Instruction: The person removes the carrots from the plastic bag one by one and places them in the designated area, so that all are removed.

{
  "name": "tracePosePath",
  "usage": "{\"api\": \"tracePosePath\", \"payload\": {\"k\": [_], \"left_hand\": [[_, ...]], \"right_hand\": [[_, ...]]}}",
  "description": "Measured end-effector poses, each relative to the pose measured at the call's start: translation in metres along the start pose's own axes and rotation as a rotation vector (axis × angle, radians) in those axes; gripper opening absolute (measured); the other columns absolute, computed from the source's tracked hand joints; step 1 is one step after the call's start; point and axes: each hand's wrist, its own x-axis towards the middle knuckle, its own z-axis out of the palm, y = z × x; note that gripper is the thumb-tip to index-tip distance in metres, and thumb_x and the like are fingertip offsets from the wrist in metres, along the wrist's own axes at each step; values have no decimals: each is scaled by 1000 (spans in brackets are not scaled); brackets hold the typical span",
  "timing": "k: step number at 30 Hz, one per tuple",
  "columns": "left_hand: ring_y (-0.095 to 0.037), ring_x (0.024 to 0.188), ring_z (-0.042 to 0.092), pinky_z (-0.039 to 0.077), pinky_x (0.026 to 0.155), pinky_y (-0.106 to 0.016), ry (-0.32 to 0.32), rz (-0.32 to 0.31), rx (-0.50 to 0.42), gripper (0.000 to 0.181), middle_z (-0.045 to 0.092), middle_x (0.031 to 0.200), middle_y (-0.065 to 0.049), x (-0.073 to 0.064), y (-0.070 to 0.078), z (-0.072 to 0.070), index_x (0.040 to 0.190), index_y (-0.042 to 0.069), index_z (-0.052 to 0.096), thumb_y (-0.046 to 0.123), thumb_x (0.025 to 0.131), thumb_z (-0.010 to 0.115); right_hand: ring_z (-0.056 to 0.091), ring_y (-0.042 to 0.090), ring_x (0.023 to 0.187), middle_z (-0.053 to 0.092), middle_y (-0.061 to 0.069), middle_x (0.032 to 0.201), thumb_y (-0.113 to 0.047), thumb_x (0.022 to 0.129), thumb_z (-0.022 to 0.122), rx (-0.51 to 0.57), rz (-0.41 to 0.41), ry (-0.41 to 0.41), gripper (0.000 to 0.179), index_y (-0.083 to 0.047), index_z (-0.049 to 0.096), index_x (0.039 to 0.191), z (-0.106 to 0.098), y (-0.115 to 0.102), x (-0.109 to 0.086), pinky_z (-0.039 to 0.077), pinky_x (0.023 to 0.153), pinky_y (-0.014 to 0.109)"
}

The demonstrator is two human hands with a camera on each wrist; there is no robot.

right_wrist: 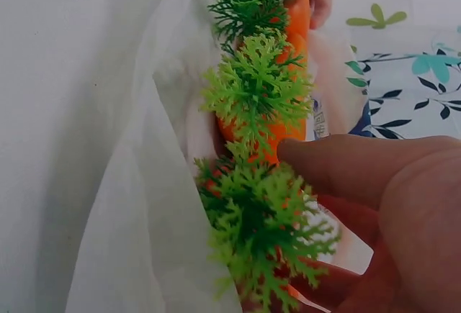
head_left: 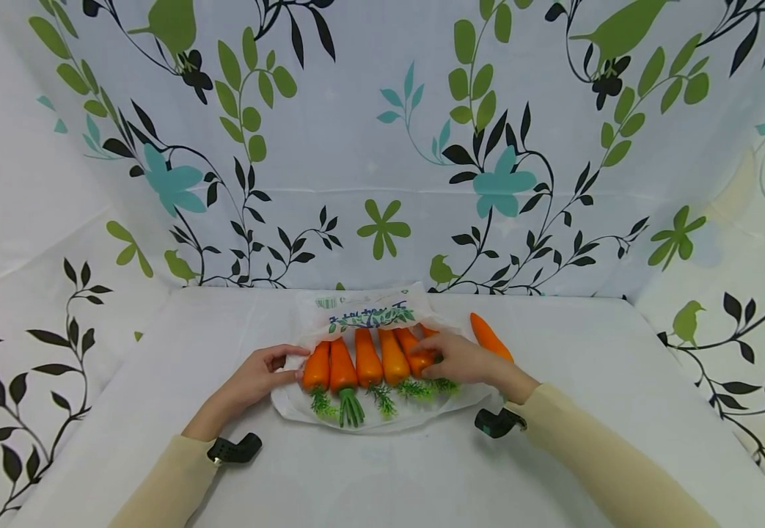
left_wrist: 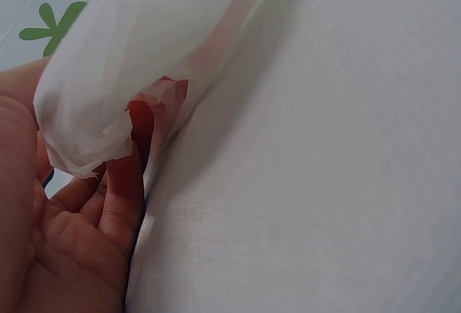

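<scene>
Several orange toy carrots (head_left: 368,357) with green leafy tops lie side by side on a white plastic bag (head_left: 369,418), whose printed part folds over their tips. At the row's left end my left hand (head_left: 258,381) holds the bag's edge beside the outermost carrot (head_left: 317,367). White plastic (left_wrist: 108,90) sits between its thumb and fingers in the left wrist view. My right hand (head_left: 464,358) grips a carrot at the right end. From the right wrist, the thumb presses orange carrot (right_wrist: 272,134) near the leafy tops (right_wrist: 263,212); the other fingers are partly hidden.
A single carrot (head_left: 490,337) lies apart, beyond the right hand on the white table (head_left: 369,484). Patterned cloth (head_left: 369,147) with leaves and birds hangs behind the table's far edge. Both wrists carry a black strapped device (head_left: 235,449).
</scene>
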Motion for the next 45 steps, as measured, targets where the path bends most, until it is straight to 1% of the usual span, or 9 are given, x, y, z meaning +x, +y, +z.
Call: {"api": "tracePosePath", "payload": {"k": [8, 15, 18, 23, 27, 30, 39, 42, 45], "left_hand": [[-27, 104, 46, 41, 85, -28, 0, 4, 2, 40, 57, 133, -12, 0, -5, 0, 129, 10, 66, 21, 92, 73], [-27, 110, 47, 42, 95, -34, -3, -7, -8, 40, 56, 137, -12, -1, -7, 1, 130, 11, 65, 22, 92, 73], [-27, 112, 47, 40, 99, -39, -4, -10, -12, 41, 55, 138, -11, -1, -7, 1, 129, 11, 65, 23, 91, 74], [-27, 114, 48, 39, 101, -43, -9, 0, -22, 41, 55, 139, -12, -1, -7, 2, 130, 10, 65, 22, 92, 73], [-27, 113, 48, 41, 98, -38, -10, 4, -24, 41, 55, 139, -12, -1, -8, 2, 130, 10, 65, 22, 92, 73], [-27, 112, 48, 41, 97, -35, -8, -2, -24, 41, 55, 138, -12, -3, -6, 2, 129, 10, 65, 22, 91, 74], [-27, 110, 49, 41, 95, -30, 2, 3, -3, 39, 57, 136, -11, 0, -5, 1, 127, 11, 67, 23, 91, 74], [-27, 107, 49, 42, 91, -26, 0, 24, -6, 40, 58, 134, -12, 2, -6, 1, 127, 9, 66, 22, 91, 74], [-27, 105, 49, 42, 88, -25, -3, 36, -9, 39, 59, 132, -13, 2, -6, 1, 127, 8, 67, 21, 91, 75]], "right_hand": [[44, 33, 129, 55, 13, 140, -13, 91, 72, -36, -4, 36, 34, -13, 70, 124, 9, -1, 5, 38, 106, 50], [25, 42, 145, 34, 22, 155, -12, 88, 75, 26, 11, 79, 30, -14, 73, 118, 12, -1, 1, 29, 111, 56], [25, 42, 144, 29, 22, 158, -13, 88, 76, 80, 34, 83, 29, -16, 73, 117, 10, -4, -2, 30, 110, 56], [40, 38, 135, 27, 20, 159, -17, 89, 75, 131, 49, 97, 29, -19, 73, 118, 8, -3, -8, 44, 99, 46], [56, 26, 111, 28, 18, 159, -20, 91, 72, 150, 59, 116, 28, -21, 72, 119, 7, -3, -11, 48, 82, 34], [56, 19, 93, 30, 16, 159, -22, 93, 70, 154, 64, 122, 26, -22, 72, 119, 5, -2, -13, 46, 75, 31], [56, 21, 98, 29, 12, 160, -18, 94, 68, 173, 44, 118, 24, -24, 72, 118, 0, -5, -22, 47, 81, 34], [56, 23, 95, 42, 11, 153, -17, 94, 68, 191, 49, 120, 24, -23, 72, 117, -2, -6, -26, 47, 78, 33], [55, 24, 93, 58, 7, 135, -16, 94, 69, 208, 64, 123, 24, -22, 72, 117, -3, -5, -31, 47, 75, 33]]}}
